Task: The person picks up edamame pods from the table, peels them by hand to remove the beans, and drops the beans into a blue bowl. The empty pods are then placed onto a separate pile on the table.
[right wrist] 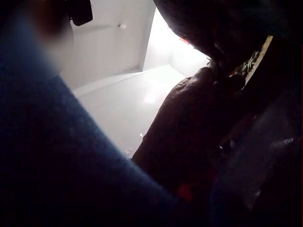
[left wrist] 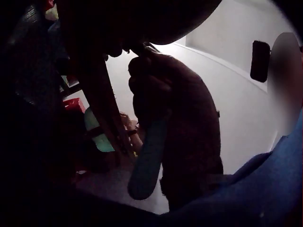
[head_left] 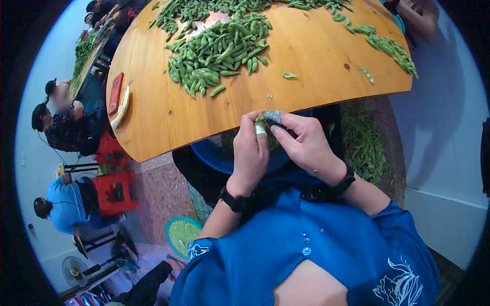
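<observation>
In the head view my left hand [head_left: 250, 150] and right hand [head_left: 311, 143] meet just off the table's near edge. The left thumb and fingers pinch a green soybean pod [head_left: 260, 118]; a white wrap [head_left: 261, 128] circles the left thumb. Curled right fingers and thumb pinch at the pod's other side, with a grey wrap [head_left: 274, 116] at the index fingertip and something dark below it. Most of the pod is hidden by fingers. The left wrist view is dark: a grey-green rounded strip [left wrist: 147, 163] juts below a curled hand. Deep shadow covers the right wrist view.
Heaped soybean pods [head_left: 219, 53] lie on the wooden table [head_left: 316, 71], near a red phone-like object [head_left: 115, 92]. A blue basin [head_left: 214, 158] sits below my hands. Pods cover the floor at right [head_left: 365, 143]. A green-rimmed tray [head_left: 171, 232] and seated people [head_left: 66, 199] are at left.
</observation>
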